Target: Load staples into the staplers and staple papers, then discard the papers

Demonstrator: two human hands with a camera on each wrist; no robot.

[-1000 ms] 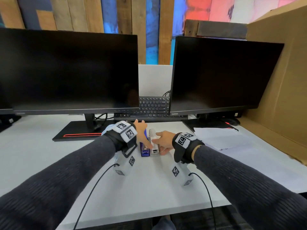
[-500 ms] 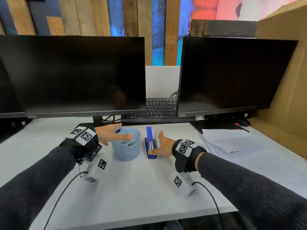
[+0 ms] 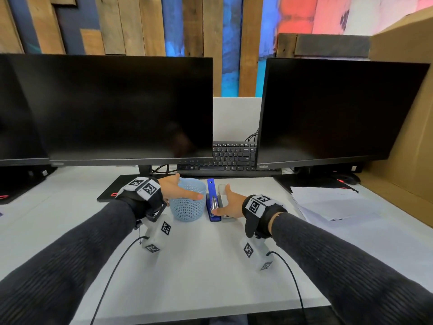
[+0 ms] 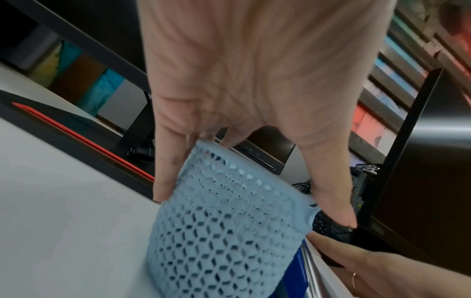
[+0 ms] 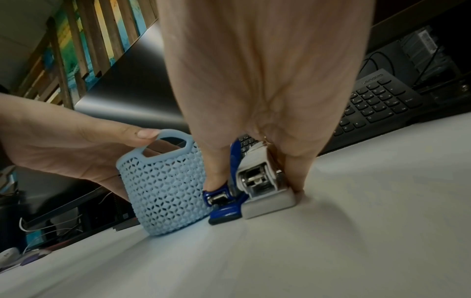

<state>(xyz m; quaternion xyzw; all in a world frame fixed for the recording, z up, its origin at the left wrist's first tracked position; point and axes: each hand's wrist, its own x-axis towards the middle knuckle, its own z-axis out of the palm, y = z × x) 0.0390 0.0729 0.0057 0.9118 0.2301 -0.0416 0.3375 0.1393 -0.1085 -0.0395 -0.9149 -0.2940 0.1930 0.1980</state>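
A blue stapler (image 3: 212,202) and a grey stapler (image 3: 222,189) lie side by side on the white desk (image 3: 199,266). My right hand (image 3: 221,199) grips the pair, thumb against the blue one and fingers along the grey one. In the right wrist view the blue stapler (image 5: 224,205) and the grey stapler (image 5: 267,199) show their rear ends. Just left of them stands a light blue perforated basket (image 3: 187,207). My left hand (image 3: 185,187) holds it, with the thumb by the handle and the fingers down its sides (image 4: 160,191). What the basket contains is hidden. A stack of papers (image 3: 328,198) lies at the right.
Two dark monitors (image 3: 121,109) (image 3: 332,111) stand close behind, and a black keyboard (image 3: 232,156) lies between them. A tall cardboard sheet (image 3: 403,102) walls off the right side. Cables run from both wrists across the near desk.
My left hand left the staplers, took hold of the basket and has brought it up against the blue stapler. My right hand has closed round both staplers and stayed there.
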